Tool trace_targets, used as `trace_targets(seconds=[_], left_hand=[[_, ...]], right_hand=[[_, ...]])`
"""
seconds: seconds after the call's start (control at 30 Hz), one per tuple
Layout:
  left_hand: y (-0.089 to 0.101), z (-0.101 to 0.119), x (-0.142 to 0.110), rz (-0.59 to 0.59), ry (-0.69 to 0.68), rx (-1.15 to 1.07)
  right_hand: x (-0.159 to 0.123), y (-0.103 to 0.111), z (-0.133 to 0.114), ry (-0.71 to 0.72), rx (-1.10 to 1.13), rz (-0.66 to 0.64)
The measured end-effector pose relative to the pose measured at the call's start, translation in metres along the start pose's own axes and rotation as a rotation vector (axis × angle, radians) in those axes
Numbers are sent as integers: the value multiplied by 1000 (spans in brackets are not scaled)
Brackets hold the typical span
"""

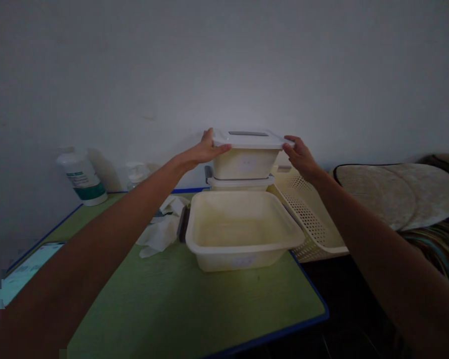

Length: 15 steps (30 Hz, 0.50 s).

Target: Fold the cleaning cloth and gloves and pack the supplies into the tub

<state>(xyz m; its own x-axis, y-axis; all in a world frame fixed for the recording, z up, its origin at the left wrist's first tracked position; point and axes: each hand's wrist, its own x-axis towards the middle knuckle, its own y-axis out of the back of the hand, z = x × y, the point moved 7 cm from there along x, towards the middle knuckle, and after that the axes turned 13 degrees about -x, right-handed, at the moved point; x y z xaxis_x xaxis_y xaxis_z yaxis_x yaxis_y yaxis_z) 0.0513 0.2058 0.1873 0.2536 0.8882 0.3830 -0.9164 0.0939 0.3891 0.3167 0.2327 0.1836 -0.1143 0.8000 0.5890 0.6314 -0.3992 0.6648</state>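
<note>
A white lidded plastic box point(245, 162) stands on top of another lidded box point(240, 183) at the back of the green table point(179, 309). My left hand point(205, 149) grips the left edge of the top box's lid point(247, 139), thumb under the rim. My right hand point(301, 155) grips the right edge of the same lid. In front of the stack sits an open, empty cream tub point(243, 229) with no lid.
A perforated cream basket point(310, 219) leans off the table's right edge. Crumpled white cloth point(162, 227) lies left of the tub. A white bottle with a green label point(83, 178) and a small clear container point(136, 173) stand by the wall. A round cushion point(396, 192) lies at right.
</note>
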Motion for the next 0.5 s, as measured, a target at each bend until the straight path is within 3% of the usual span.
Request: trace_targets(seconds=[0.1,0.5], left_hand=[[2,-4,5,1,18,48],[8,-12,23,-7,18,135]], right_hand=[[8,1,6,-35,15,48],[22,-9,17,-108,92,-115]])
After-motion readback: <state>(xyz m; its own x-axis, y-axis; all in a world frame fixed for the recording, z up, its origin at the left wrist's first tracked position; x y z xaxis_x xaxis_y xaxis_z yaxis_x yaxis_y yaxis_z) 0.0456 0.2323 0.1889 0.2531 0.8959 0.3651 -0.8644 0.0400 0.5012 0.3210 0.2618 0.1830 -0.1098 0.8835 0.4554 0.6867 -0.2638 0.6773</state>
